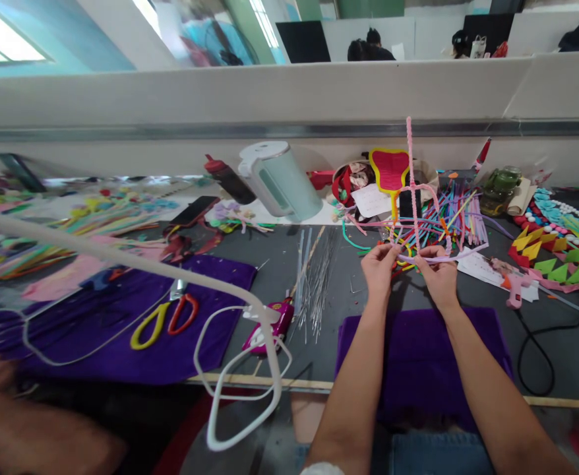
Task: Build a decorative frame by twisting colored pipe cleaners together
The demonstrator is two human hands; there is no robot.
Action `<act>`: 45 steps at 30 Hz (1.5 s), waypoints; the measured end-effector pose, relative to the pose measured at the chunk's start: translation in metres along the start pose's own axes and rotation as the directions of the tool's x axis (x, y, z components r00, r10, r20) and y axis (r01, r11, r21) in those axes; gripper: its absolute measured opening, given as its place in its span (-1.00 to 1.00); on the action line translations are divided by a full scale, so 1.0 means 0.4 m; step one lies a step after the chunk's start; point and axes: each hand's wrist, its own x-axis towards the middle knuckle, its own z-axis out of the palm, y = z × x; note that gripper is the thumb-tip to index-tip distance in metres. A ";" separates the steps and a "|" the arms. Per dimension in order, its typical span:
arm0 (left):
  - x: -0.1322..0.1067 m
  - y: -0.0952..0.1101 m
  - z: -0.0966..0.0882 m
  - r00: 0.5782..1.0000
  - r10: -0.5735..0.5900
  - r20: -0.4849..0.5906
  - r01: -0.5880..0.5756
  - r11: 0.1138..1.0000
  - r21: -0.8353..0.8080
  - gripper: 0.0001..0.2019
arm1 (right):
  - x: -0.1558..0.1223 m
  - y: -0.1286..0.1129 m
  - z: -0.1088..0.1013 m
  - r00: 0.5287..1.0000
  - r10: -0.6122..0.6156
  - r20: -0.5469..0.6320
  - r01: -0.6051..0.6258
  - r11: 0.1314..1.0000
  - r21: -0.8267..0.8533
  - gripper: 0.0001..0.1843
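My left hand (380, 265) and my right hand (436, 276) are close together above the table, fingers pinched on a frame of bent pipe cleaners. From this pink pipe-cleaner frame (411, 165) a twisted stem rises tall, with curved arms partway up. A pale lilac pipe cleaner (467, 254) sticks out past my right fingers. Fingertips hide the exact joint where both hands grip. Just behind stands a dense bunch of coloured pipe cleaners (460, 211). Under my forearms lies a folded purple cloth (421, 356).
Scissors (185, 313), a magenta glue gun (274, 326) and thin wires (314, 284) lie leftward. A white flexible tube (171, 267) arches across. Behind stand a kettle (282, 181) and dark bottle (230, 179); a pink glue gun (514, 287) lies right. Someone's blurred arm (37, 422) is lower left.
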 end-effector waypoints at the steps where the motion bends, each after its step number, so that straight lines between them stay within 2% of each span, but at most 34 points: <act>1: 0.000 0.000 -0.001 1.000 -0.004 0.005 0.004 1.000 0.009 -0.76 | 0.000 0.001 0.000 1.000 -0.001 -0.002 0.001 1.000 -0.001 -0.82; 5: 0.007 -0.007 -0.014 0.988 -0.128 0.080 0.132 0.991 -0.035 -0.74 | 0.005 0.012 -0.002 0.999 0.035 -0.007 -0.035 0.998 0.045 -0.81; 10: 0.017 -0.011 -0.028 0.936 -0.255 0.244 0.306 0.931 -0.199 -0.71 | 0.015 0.028 -0.003 0.991 0.132 -0.007 -0.126 0.957 0.261 -0.76; 14: 0.018 -0.014 -0.026 0.884 -0.309 0.350 0.417 0.860 -0.294 -0.68 | 0.017 0.029 0.001 0.982 0.188 0.006 -0.179 0.925 0.335 -0.73; 16: 0.016 -0.014 -0.022 0.887 -0.305 0.346 0.416 0.852 -0.316 -0.70 | 0.016 0.030 0.002 0.984 0.175 -0.008 -0.164 0.937 0.308 -0.73; 20: 0.011 -0.006 -0.012 0.928 -0.238 0.285 0.318 0.906 -0.279 -0.75 | 0.013 0.037 0.000 0.992 0.114 -0.055 -0.101 0.975 0.196 -0.74; 23: 0.005 -0.001 -0.005 0.962 -0.148 0.231 0.194 0.961 -0.196 -0.75 | 0.010 0.036 -0.001 0.994 0.086 -0.062 -0.077 0.988 0.137 -0.73; 25: 0.002 -0.002 -0.001 0.981 -0.074 0.179 0.100 0.985 -0.143 -0.70 | 0.007 0.030 0.000 0.995 0.080 -0.052 -0.073 0.991 0.109 -0.74; 28: -0.003 -0.007 0.003 0.993 0.041 0.108 -0.033 0.997 -0.068 -0.51 | 0.003 0.019 0.002 0.997 0.061 -0.046 -0.059 0.997 0.043 -0.76; 31: -0.007 -0.011 0.002 0.974 0.217 0.073 -0.224 0.967 0.120 -0.43 | -0.001 0.012 0.004 0.999 0.016 -0.052 -0.018 0.999 -0.040 -0.79; 35: -0.011 -0.006 -0.003 0.925 0.351 0.144 -0.379 0.853 0.359 -0.59 | -0.004 0.007 0.005 0.998 0.008 -0.067 -0.012 0.998 -0.064 -0.80; 41: -0.017 -0.004 -0.006 0.864 0.461 0.201 -0.491 0.685 0.539 -0.75 | -0.003 0.009 0.005 0.997 0.002 -0.076 -0.009 0.996 -0.088 -0.79; 45: -0.015 -0.013 -0.004 0.865 0.491 0.101 -0.466 0.712 0.526 -0.91 | -0.001 0.014 0.005 0.997 0.015 -0.077 -0.021 0.997 -0.077 -0.78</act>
